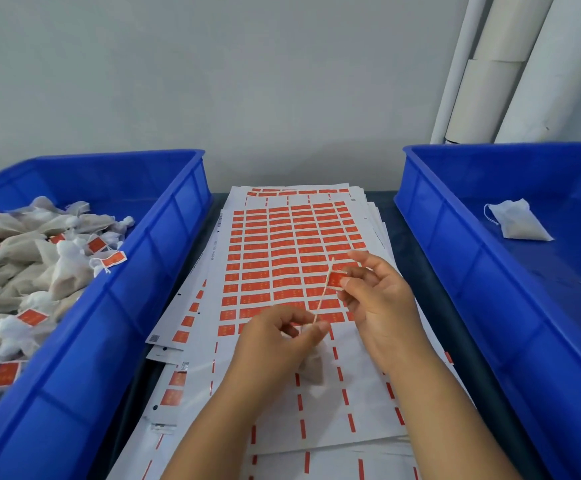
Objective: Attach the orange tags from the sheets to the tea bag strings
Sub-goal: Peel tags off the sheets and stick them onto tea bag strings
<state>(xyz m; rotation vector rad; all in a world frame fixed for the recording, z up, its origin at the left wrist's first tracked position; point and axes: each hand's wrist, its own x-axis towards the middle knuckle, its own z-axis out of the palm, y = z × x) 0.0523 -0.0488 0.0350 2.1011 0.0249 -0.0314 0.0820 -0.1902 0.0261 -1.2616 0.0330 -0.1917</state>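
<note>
A stack of white sheets (pixel 292 403) with rows of orange tags (pixel 282 251) lies in the middle of the table. Above the stack, my right hand (pixel 379 303) pinches one orange tag (pixel 335 280) against a thin string (pixel 323 294). My left hand (pixel 275 344) pinches the lower end of that string. A white tea bag (pixel 313 370) hangs under the left hand, mostly hidden by it. The near rows of the top sheet hold only thin orange strips.
A blue bin (pixel 136 306) on the left is heaped with tea bags, some with orange tags on them. A blue bin (pixel 455 244) on the right holds one untagged tea bag (pixel 516 221). White rolls (pixel 497 64) lean on the wall at back right.
</note>
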